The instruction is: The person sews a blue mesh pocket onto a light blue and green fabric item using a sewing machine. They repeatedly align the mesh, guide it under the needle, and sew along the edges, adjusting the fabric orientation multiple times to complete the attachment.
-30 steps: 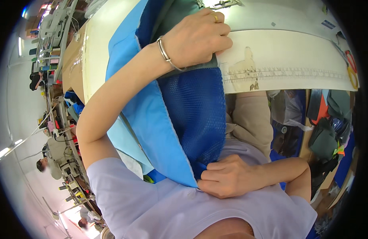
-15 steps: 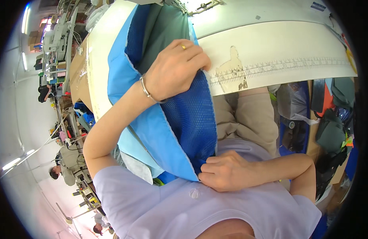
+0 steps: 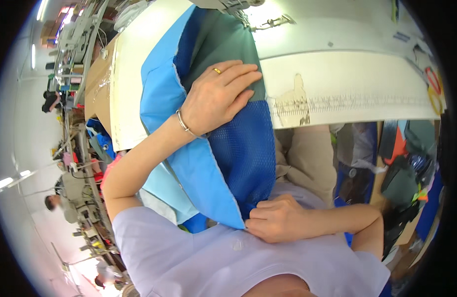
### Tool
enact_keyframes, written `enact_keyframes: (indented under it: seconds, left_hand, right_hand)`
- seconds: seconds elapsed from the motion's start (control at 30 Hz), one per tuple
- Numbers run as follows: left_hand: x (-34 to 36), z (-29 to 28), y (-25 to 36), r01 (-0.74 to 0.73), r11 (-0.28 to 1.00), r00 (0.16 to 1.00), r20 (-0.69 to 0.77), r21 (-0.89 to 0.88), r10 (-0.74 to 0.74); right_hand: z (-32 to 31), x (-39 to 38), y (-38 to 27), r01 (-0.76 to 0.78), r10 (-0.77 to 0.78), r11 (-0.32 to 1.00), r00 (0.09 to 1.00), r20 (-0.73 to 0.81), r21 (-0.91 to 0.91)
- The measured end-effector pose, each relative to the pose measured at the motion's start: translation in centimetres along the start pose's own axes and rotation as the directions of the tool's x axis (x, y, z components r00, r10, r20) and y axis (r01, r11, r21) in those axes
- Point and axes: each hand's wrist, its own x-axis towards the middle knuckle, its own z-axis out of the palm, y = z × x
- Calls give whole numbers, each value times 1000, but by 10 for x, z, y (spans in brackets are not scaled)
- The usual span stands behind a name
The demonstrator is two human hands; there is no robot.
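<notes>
Two hands (image 3: pixel 216 96) (image 3: pixel 277 219) on one blue workpiece (image 3: pixel 246 148)

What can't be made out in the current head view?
All in the head view:
Machine head: cut off by the top edge.
Green panel: partly covered by the left hand.
Right hand: fingertips hidden by its own curled grip.
Ruler scale: markings too small and blurred to read.

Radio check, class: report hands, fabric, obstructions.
Left hand flat on green fabric. Right hand gripping near end of blue mesh. Scissors off right, apart from both.
</notes>
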Motion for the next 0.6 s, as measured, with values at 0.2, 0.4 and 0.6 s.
enact_keyframes:
  seconds: [0.2, 0.4, 0.6]
  left_hand:
    - [-3, 3, -4, -6, 998, 998, -55, -67, 2]
    - [-2, 8, -23, -35, 997, 996, -80, -62, 30]
    - [16, 7, -51, -75, 995, 993, -97, -72, 67]
  right_hand:
    - [-1, -1, 12, -46, 47, 998, 999, -15, 53]
    - [-1, 4, 25, -59, 60, 997, 998, -27, 42]
    - [-11, 20, 34, -73, 74, 997, 994, -76, 19]
